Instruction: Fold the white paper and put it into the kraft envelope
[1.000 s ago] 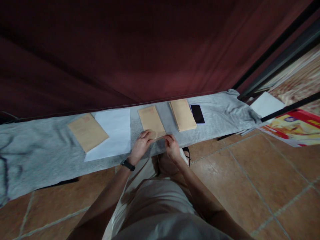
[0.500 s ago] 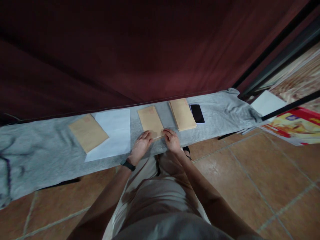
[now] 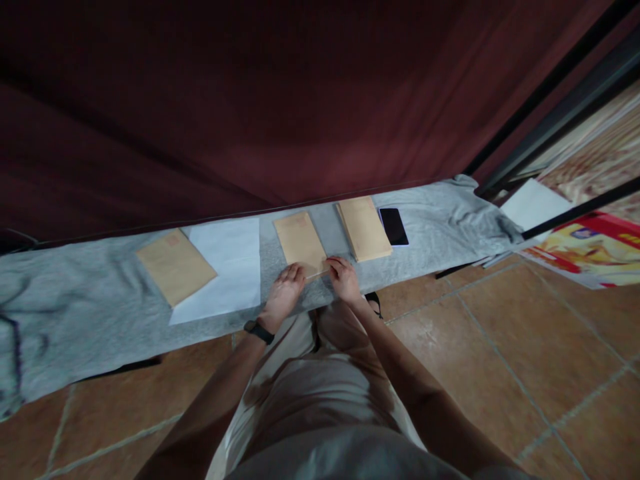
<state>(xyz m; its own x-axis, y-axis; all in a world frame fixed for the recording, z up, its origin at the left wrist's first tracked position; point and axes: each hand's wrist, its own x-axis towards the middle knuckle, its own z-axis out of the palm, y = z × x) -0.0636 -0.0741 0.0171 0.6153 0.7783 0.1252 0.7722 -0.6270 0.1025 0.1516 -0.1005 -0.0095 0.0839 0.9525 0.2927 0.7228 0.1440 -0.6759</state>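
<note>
A brown paper envelope lies on the grey cloth straight in front of me, with its near edge towards my body. At the left corner of that edge, my left hand has its fingers curled together and pressed on the paper. My right hand pinches the right corner, thumb and fingertips close together. Between the two hands a narrow folded strip shows along the edge. To the right lies a stack of similar envelopes. Farther left, a single envelope partly covers a white sheet.
A dark-screened phone lies beside the stack. The grey cloth covers a long, narrow surface backed by a dark red curtain. Black bars and a colourful printed box are at the right, above the tiled floor.
</note>
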